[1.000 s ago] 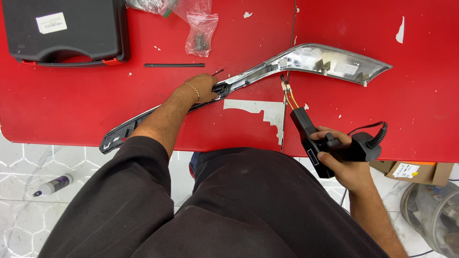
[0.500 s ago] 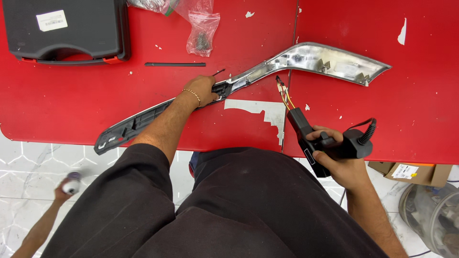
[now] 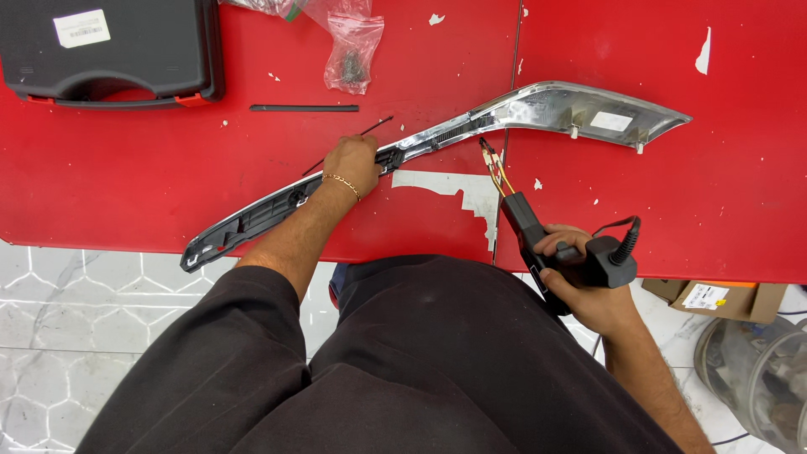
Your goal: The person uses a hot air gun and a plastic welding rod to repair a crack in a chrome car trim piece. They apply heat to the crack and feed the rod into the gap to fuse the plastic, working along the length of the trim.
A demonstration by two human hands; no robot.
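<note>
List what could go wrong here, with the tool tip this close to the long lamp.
The black tool's tip sits near the chrome lamp; it could mar the lens. The left hand pins the lamp's middle only, so its black end, overhanging the red table, could pivot. The cord by the right hand may snag.

You wear a loose dark brown garment point(image 3: 361, 370) with long sleeves pushed up, and a thin gold bracelet point(image 3: 340, 183) on your left wrist.

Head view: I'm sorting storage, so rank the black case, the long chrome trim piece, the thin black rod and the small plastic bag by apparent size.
1. long chrome trim piece, by length
2. black case, partly cropped
3. thin black rod
4. small plastic bag, roughly rod-sized, unsure
</note>
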